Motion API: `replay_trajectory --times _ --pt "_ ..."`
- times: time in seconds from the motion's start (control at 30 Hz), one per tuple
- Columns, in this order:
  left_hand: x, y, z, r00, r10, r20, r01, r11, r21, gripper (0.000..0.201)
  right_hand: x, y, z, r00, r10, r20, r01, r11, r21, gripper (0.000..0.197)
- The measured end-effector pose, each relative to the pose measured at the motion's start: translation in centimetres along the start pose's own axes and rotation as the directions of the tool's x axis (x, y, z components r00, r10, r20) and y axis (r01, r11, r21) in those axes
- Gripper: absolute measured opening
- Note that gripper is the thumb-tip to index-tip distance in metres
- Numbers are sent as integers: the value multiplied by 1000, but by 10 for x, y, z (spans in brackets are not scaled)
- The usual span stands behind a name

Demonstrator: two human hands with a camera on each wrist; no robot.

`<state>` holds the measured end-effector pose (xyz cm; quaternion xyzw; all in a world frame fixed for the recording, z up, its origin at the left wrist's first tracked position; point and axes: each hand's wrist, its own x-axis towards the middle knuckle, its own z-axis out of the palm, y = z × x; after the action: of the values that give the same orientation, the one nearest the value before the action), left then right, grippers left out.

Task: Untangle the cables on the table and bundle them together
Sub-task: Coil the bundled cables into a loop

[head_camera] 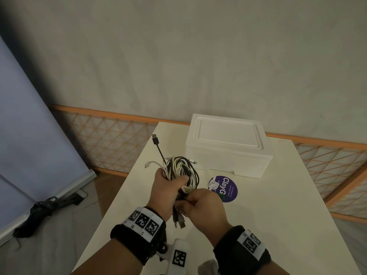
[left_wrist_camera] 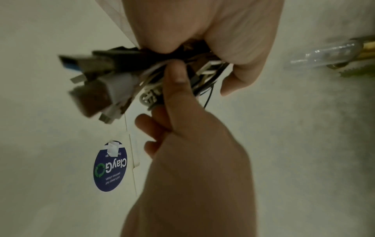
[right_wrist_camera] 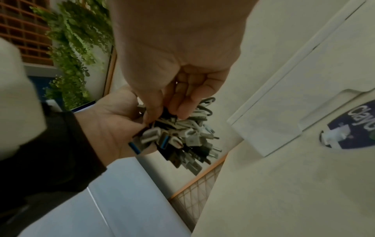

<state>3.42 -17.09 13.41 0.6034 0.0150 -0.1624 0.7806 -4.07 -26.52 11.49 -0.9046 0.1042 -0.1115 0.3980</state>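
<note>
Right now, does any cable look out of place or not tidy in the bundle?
Yes. One black cable end with a USB plug sticks out straight from the top of the cable bundle, away from the coil, above the left hand. A white end also pokes out sideways. The right hand holds the bundle's lower part.

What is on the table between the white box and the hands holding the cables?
A round purple sticker lies on the table between the white box and the right hand. The head view shows it best.
</note>
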Motion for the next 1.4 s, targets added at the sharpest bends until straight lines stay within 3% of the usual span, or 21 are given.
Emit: replay_trajectory --times 0.07,0.2,0.3,0.33,0.4,0.47,0.53,0.6,0.63,0.7,0.8,0.87,0.97,1.07,1.17,1.23,1.3,1.33,1.4 --pt "0 -1 0 999 39 -34 -36 995 92 64 0 -6 1 999 -12 39 12 1000 -3 15" --pt "5 0 -2 987 127 -98 -103 970 218 30 -1 -14 3 998 -3 58 -2 996 94 17" --pt "8 6 -5 984 159 -85 -129 948 290 20 -4 -16 -1 975 -144 169 148 989 -13 20" --pt "9 7 -6 984 165 -64 -136 937 323 20 -5 -16 -4 963 -215 163 234 966 -106 22" --pt "11 7 -8 980 197 15 -185 892 412 28 -3 -22 -14 923 -383 11 375 896 -239 20" --pt "5 7 -5 969 221 113 -248 861 445 32 5 -29 -22 834 -538 -122 494 827 -270 13" --pt "-1 5 -4 955 35 296 -165 889 426 25 20 -30 -29 775 -631 -42 577 732 -363 33" --pt "-6 1 -6 912 -26 410 -227 800 556 21 39 -23 -38 783 -595 179 610 679 -409 59" --pt "-6 -3 -10 885 34 465 -340 728 595 24 46 -18 -43 797 -541 268 603 697 -388 70" --pt "-3 -4 -18 864 107 493 -431 661 613 29 55 -1 -48 821 -457 343 554 784 -282 82" --pt "4 0 -21 892 136 432 -409 651 639 30 54 18 -40 883 -391 260 410 912 -21 74" --pt "8 -1 -20 904 132 407 -383 673 633 22 48 23 -24 942 -304 144 289 951 113 74" --pt "13 -8 -22 905 82 418 -357 682 639 16 46 29 -1 977 -214 2 212 969 125 82" --pt "18 -17 -25 935 63 350 -280 738 614 16 55 35 9 984 -176 38 175 984 41 86" --pt "25 -25 -27 958 35 286 -212 755 620 21 68 42 16 972 -184 145 156 971 182 80" --pt "28 -26 -30 955 45 295 -235 723 650 17 78 50 18 973 -78 218 -40 870 492 73" --pt "33 -27 -38 949 49 311 -255 700 668 11 99 70 17 938 195 286 -345 579 739 59" --pt "36 -27 -45 948 37 316 -253 689 680 12 112 85 16 894 326 307 -424 399 813 47" --pt "41 -29 -59 948 26 318 -254 662 705 13 136 115 12 782 544 304 -428 114 897 31"
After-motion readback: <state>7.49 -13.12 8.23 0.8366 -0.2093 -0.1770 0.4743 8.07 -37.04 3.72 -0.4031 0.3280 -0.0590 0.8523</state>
